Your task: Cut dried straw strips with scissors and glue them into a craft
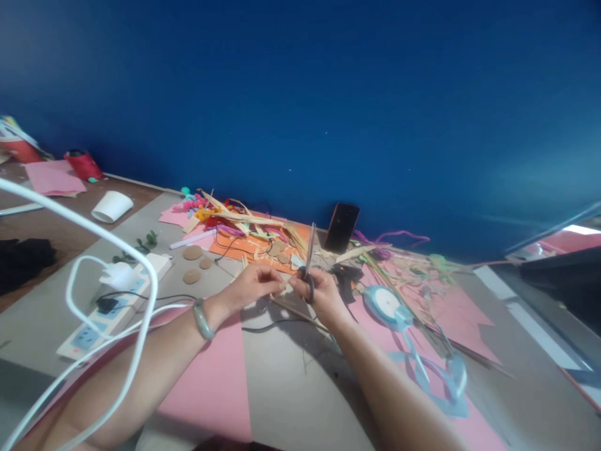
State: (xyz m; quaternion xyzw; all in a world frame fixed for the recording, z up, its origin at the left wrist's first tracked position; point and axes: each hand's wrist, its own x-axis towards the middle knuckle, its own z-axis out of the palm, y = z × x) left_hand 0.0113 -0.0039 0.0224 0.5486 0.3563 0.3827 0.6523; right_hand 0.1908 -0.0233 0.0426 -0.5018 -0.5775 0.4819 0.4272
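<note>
My right hand (323, 299) is closed around the dark handles of a pair of scissors (311, 247), whose blades point up and away from me. Close to it, my left hand (253, 283) is closed in a pinch. A small pale piece (285, 286) lies between the fingertips of both hands, too blurred to name. Below my left wrist, which wears a green bangle (203, 319), a pink sheet (211, 382) covers part of the table. Round brown discs (191, 276) rest left of my left hand.
Left stands a white power strip (94, 319) under a looping white cable (154, 282). A paper cup (111, 207) lies tipped farther back. Pale strips (248, 218) pile up by the blue wall (300, 106). A phone (342, 227) leans there; a blue ribbon roll (387, 305) lies right.
</note>
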